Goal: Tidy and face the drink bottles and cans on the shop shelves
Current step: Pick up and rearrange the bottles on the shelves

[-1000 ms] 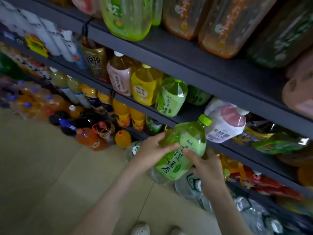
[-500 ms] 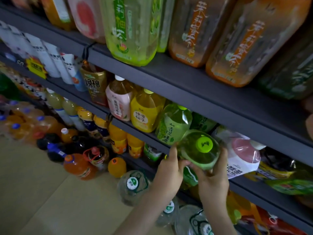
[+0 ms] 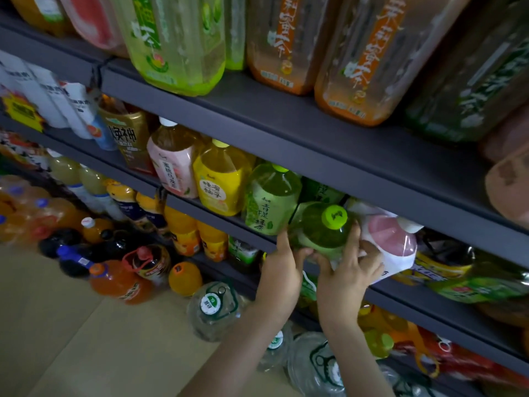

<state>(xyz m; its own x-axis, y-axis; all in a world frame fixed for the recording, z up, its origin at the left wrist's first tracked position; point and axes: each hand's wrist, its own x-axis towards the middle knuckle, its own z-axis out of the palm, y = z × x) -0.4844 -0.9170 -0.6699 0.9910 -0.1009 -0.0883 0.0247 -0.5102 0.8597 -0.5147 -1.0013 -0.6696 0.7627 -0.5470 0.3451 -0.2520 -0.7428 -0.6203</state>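
Hands raised to front lip of middle shelf (image 3: 458, 328), both on green-capped tea bottle (image 3: 323, 233). Left hand (image 3: 282, 270): forefinger up along bottle's left flank, thumb tucked beneath. Right hand (image 3: 347, 270): fingers spread round right flank, tips also touching pink bottle (image 3: 392, 245). Tea bottle: at shelf's front edge, tilted, cap toward camera; base contact hidden. Leftward along same shelf: matching green bottle (image 3: 270, 202), yellow bottle (image 3: 221, 184), upright. Above shelf: large orange bottles (image 3: 360, 61).

Both hands (image 3: 312, 270) on green btl (image 3: 323, 233), shelf edge.
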